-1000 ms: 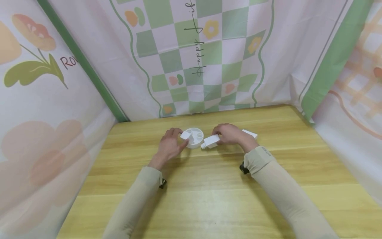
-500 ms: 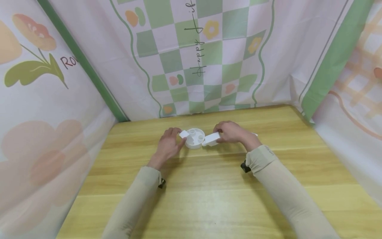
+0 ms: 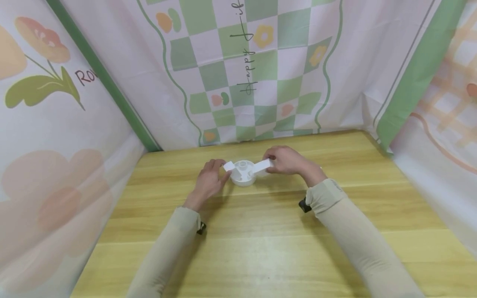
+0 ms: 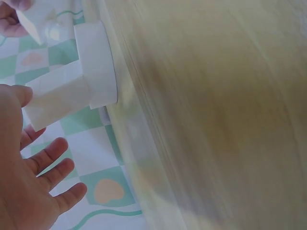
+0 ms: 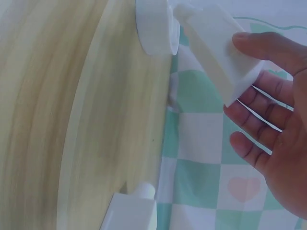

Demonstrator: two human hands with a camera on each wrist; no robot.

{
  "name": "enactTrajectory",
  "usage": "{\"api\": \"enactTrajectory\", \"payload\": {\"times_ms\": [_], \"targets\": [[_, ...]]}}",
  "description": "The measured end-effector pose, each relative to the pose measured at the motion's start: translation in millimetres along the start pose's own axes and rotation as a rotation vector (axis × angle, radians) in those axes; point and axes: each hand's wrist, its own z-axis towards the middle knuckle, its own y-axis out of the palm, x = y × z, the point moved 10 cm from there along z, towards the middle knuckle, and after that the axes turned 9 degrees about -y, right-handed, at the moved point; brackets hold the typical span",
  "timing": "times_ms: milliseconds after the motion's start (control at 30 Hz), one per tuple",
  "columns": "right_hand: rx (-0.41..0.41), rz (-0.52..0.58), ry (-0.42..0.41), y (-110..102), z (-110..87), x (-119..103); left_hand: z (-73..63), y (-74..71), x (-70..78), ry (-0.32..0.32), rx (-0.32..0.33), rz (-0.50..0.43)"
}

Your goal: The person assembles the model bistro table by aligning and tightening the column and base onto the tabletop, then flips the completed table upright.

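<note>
A round white base (image 3: 244, 180) with ring-shaped sockets inside lies on the table. My left hand (image 3: 207, 181) pinches the outer end of a white rectangular block (image 4: 57, 96), whose other end sits in the base, leaning left. With thumb and fingers, my right hand (image 3: 286, 160) holds a second white block (image 5: 223, 50). That block is tilted, its narrow round peg (image 5: 184, 13) pointing at the base's right side. Whether the peg touches a socket cannot be told. The other fingers of both hands are spread.
Another white block (image 5: 129, 213) with a round peg lies on the table right of the base, mostly hidden behind the right wrist in the head view. The wooden table (image 3: 257, 248) ends at a checked fabric curtain (image 3: 257, 103), with curtains on both sides.
My right hand has lifted and tilted its block, bringing the peg end from beside the base to over its right rim. The base has turned and shifted slightly right; my left hand keeps its hold.
</note>
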Motion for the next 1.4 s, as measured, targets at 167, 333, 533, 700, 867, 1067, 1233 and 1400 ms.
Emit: {"api": "enactTrajectory", "payload": {"times_ms": [167, 333, 533, 700, 867, 1067, 1233, 1400], "targets": [[0.015, -0.03, -0.006, -3, 5.3, -7, 0.4, -0.3, -0.4, -0.003, -0.003, -0.002], [0.015, -0.058, 0.007, -2, 7.9, -7, 0.4, -0.7, -0.4, -0.002, -0.004, -0.006], [0.014, -0.082, 0.004, -1, 12.3, -12, 0.5, -0.5, -1.2, 0.003, -0.005, -0.005], [0.021, -0.105, -0.014, -3, 16.7, -19, -0.1, -0.5, -1.3, 0.005, -0.006, -0.009], [0.024, -0.13, -0.032, -3, 20.0, -23, -0.9, -1.0, -0.9, 0.007, -0.005, -0.015], [0.001, -0.153, -0.03, 1, 23.0, -25, -1.0, -0.7, -1.4, 0.008, -0.001, -0.017], [-0.005, -0.163, -0.049, 2, 26.9, -32, -0.7, -0.5, -1.5, 0.005, -0.003, -0.018], [-0.015, -0.176, -0.047, 4, 30.7, -35, -0.2, -0.6, -1.7, 0.006, 0.0, -0.02]]}}
